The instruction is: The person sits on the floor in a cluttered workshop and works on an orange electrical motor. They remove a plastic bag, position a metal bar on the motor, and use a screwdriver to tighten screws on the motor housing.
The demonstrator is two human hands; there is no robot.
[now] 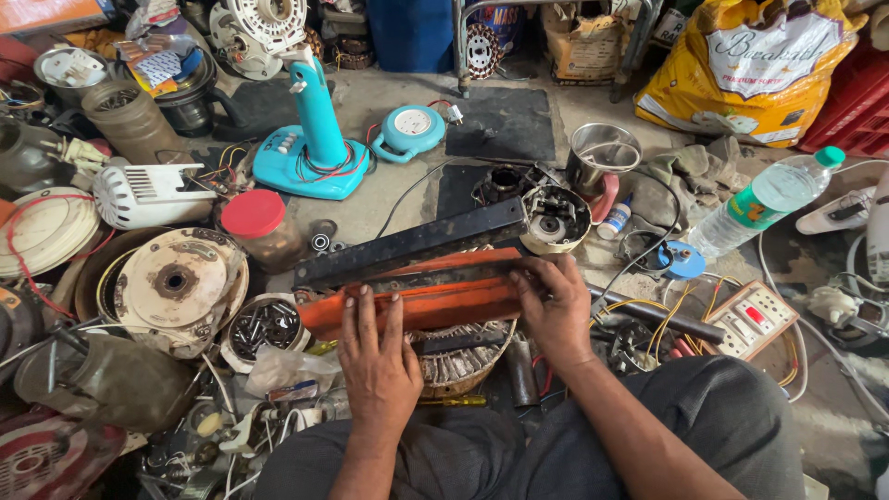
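My left hand (378, 356) lies flat, fingers spread, on an orange metal bar (435, 306) that rests across a round wound motor stator (458, 363). My right hand (556, 310) presses on the right end of the same bar, fingers curled over its top edge. A black metal bar (407, 245) lies just beyond it, running up to a round grey motor housing (554, 218). Neither hand lifts anything; both rest on the orange bar.
Floor clutter surrounds me: a teal fan stand (313, 148), a red-lidded jar (259, 227), a white fan part (148, 194), a dish of screws (264, 329), a steel cup (602, 153), a water bottle (764, 199), a switch board (752, 319), a yellow sack (755, 65).
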